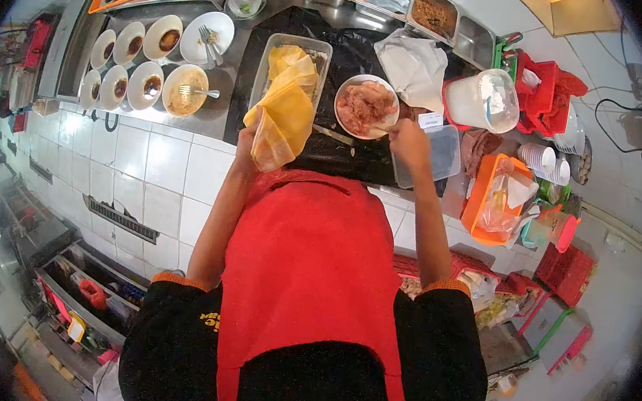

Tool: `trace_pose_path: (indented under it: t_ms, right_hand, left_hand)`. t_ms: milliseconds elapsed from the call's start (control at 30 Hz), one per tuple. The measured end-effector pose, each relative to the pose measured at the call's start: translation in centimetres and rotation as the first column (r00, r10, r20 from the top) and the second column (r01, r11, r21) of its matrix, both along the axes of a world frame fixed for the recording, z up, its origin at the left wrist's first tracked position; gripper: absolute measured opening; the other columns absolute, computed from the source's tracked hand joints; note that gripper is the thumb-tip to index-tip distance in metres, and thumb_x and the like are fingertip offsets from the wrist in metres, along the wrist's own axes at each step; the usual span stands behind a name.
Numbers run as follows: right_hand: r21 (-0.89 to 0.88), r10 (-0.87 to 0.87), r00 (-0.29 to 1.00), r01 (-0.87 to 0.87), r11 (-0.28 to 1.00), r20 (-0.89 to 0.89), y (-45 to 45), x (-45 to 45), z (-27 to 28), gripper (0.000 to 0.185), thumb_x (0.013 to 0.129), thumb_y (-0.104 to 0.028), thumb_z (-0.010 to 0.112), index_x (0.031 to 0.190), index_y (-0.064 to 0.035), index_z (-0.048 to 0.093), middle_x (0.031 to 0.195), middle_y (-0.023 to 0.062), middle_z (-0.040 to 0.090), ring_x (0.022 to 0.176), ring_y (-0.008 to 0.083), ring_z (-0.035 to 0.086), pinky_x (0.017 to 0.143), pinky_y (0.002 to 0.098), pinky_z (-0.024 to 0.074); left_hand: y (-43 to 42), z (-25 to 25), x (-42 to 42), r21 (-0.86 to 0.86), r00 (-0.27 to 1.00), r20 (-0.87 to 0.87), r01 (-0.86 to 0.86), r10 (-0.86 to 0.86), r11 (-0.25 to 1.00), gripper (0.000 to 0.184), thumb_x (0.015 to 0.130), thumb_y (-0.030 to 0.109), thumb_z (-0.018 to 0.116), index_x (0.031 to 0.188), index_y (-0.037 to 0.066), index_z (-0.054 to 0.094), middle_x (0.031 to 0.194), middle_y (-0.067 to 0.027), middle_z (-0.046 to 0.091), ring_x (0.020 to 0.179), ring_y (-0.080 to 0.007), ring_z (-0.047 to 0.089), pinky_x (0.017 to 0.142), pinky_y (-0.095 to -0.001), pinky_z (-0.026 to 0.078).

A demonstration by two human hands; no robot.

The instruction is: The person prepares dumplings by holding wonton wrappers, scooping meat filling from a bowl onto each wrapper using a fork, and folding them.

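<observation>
A stack of thin yellow wrapper sheets (286, 117) droops from my left hand (248, 144), whose fingers are closed on its near edge and mostly hidden. Its far end lies over a clear plastic container (323, 59) on the black-covered worktop. Right of it stands a white bowl (341, 117) of pink minced meat (367, 107). My right hand (410, 141) is closed at the bowl's right rim, gripping a pale flat stick (379, 134) that reaches into the bowl. A knife (334, 134) lies between the container and the bowl.
Several bowls with dark sauce (145, 86) stand at the left. A translucent lid (439, 156) lies under my right forearm. White paper (413, 67), a tub of white powder (482, 100) and an orange basket (481, 203) crowd the right. Metal food trays (434, 16) line the back.
</observation>
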State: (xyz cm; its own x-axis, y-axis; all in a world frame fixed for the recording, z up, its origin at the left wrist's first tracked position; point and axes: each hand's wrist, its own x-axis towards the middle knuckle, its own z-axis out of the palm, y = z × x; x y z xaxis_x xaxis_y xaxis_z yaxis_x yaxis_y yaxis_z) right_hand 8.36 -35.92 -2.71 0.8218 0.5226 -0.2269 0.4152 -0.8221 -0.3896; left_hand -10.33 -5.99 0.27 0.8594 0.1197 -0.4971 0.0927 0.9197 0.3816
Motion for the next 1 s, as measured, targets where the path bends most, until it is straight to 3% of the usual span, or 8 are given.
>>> trace_pose_path:
  t_ms: [200,267,367,500,567,733,800,1000]
  right_hand:
    - [-0.043,0.039,0.986,-0.046,0.998,-0.161,-1.1,0.8,1.0,0.022,0.073,-0.012,0.070,0.094,-0.0076,0.075,0.090,0.0158,0.071,0.084,0.0326,0.068,0.075,0.0413,0.0528]
    - [0.123,0.056,0.882,0.002,0.992,-0.467,-2.2,2.0,2.0,0.023,0.077,-0.011,0.071,0.099,-0.0066,0.074,0.083,0.0111,0.071,0.078,0.0229,0.067,0.072,0.0348,0.0511]
    - [0.345,0.110,0.814,0.115,0.932,-0.570,-2.9,2.1,3.9,0.022,0.081,-0.006,0.069,0.103,-0.0048,0.073,0.084,0.0072,0.070,0.079,0.0148,0.062,0.073,0.0288,0.0482]
    - [0.640,0.258,0.842,0.128,0.757,-0.474,0.6,-0.6,10.4,0.022,0.086,0.003,0.061,0.104,-0.0030,0.073,0.086,0.0044,0.067,0.068,0.0092,0.056,0.062,0.0222,0.0438]
    - [0.686,0.083,0.945,0.168,0.708,-0.317,2.5,-2.3,12.7,0.022,0.085,0.006,0.061,0.102,-0.0020,0.073,0.089,0.0053,0.065,0.069,0.0093,0.054,0.062,0.0209,0.0431]
    - [0.760,-0.034,0.999,0.050,0.647,-0.037,5.1,-3.5,9.8,0.025,0.084,0.010,0.059,0.101,-0.0024,0.073,0.087,0.0060,0.065,0.069,0.0090,0.054,0.062,0.0211,0.0436]
    - [0.828,-0.084,0.994,0.105,0.551,-0.070,5.4,-3.7,8.8,0.024,0.084,0.011,0.060,0.100,-0.0022,0.074,0.087,0.0064,0.065,0.071,0.0097,0.055,0.063,0.0215,0.0437]
    - [0.824,0.006,0.986,0.134,0.550,-0.165,2.7,-2.6,12.8,0.024,0.083,0.011,0.060,0.099,-0.0018,0.073,0.085,0.0069,0.066,0.071,0.0103,0.056,0.063,0.0232,0.0435]
  left_hand:
    - [1.1,-3.1,-0.4,0.117,0.993,0.065,0.089,-0.097,0.989,0.053,0.101,0.044,0.043,0.127,-0.001,0.052,0.115,-0.0109,0.063,0.099,-0.0235,0.065,0.084,-0.0349,0.055]
    - [0.6,-2.4,0.2,0.100,0.995,0.048,0.078,-0.083,0.992,0.054,0.100,0.044,0.043,0.126,-0.002,0.052,0.113,-0.0108,0.064,0.097,-0.0230,0.066,0.082,-0.0344,0.055]
    - [-0.7,-0.6,1.4,0.062,0.996,-0.062,0.075,-0.071,0.995,0.051,0.100,0.043,0.045,0.126,0.000,0.053,0.112,-0.0113,0.064,0.096,-0.0230,0.066,0.083,-0.0360,0.055]
    - [-2.3,0.3,3.2,0.032,0.995,-0.026,0.093,-0.092,0.995,0.051,0.100,0.043,0.044,0.128,0.001,0.052,0.115,-0.0114,0.063,0.098,-0.0231,0.065,0.085,-0.0366,0.055]
    - [-3.5,1.6,3.9,-0.079,0.979,0.165,0.137,-0.122,0.988,0.055,0.100,0.045,0.044,0.133,0.002,0.047,0.124,-0.0139,0.059,0.107,-0.0278,0.062,0.092,-0.0414,0.053]
    - [-4.1,2.2,4.6,-0.124,0.962,0.200,0.212,-0.185,0.969,0.056,0.100,0.045,0.042,0.137,0.004,0.043,0.127,-0.0148,0.057,0.112,-0.0287,0.060,0.095,-0.0437,0.051]
    - [-4.0,2.2,4.8,-0.229,0.950,0.260,0.235,-0.173,0.945,0.056,0.100,0.045,0.042,0.138,0.004,0.042,0.128,-0.0147,0.056,0.113,-0.0287,0.059,0.095,-0.0442,0.051]
    - [-4.4,5.0,4.3,-0.096,0.968,0.243,0.082,-0.057,0.992,0.053,0.100,0.044,0.042,0.134,0.003,0.046,0.124,-0.0130,0.059,0.105,-0.0253,0.064,0.090,-0.0396,0.054]
